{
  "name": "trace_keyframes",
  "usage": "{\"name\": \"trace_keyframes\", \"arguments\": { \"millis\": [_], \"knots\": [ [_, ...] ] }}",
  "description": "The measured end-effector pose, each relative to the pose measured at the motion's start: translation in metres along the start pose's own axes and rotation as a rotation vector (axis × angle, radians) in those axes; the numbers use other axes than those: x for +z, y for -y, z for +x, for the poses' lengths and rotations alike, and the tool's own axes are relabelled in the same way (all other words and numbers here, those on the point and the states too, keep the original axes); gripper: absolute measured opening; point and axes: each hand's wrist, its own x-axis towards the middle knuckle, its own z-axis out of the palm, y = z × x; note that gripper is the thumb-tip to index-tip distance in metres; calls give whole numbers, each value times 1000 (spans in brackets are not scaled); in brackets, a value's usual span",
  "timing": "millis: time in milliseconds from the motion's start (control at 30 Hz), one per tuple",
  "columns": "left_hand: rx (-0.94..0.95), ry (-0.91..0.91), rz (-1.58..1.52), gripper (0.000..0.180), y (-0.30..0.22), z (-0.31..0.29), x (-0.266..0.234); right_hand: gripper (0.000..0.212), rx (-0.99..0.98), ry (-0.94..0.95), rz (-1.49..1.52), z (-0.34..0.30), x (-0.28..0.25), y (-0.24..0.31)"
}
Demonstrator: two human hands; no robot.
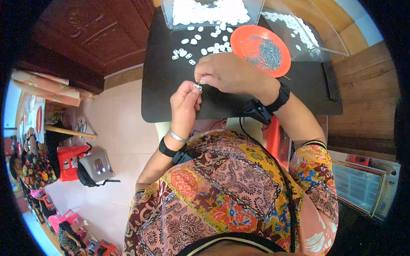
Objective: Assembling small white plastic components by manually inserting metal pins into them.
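Note:
Over the near part of the dark table (166, 104), my two hands meet. Between the thumb and fingers of my left hand (184, 102) is a small white plastic piece (197, 87), which looks like it has openings in it. The fingertips of my right hand (224, 72) are pinched together right at that piece; what they grip is too small to make out. Beyond my hands lie several loose white plastic pieces (192, 62), some oval and some with two holes. An orange plate (239, 37) with a heap of small grey metal pins or screws (269, 53) stands by my right forearm.
A clear plastic bin (171, 21) full of white pieces stands at the table's far edge. To its right, more white pieces (294, 26) lie in a clear container. A wooden panel (363, 89) borders the right side. Other people (38, 166) sit at the far left.

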Motion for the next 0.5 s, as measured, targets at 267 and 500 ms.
{"name": "trace_keyframes", "arguments": {
  "millis": [267, 500],
  "knots": [
    [2, 29, 82, 11, 1, 0, -2, 13, -37, 22, -29, 1, 0, 0],
    [-6, 27, 87, 12, 2, 0, -3, 15, -13, 35, -61, 1, -1, 2]
  ]
}}
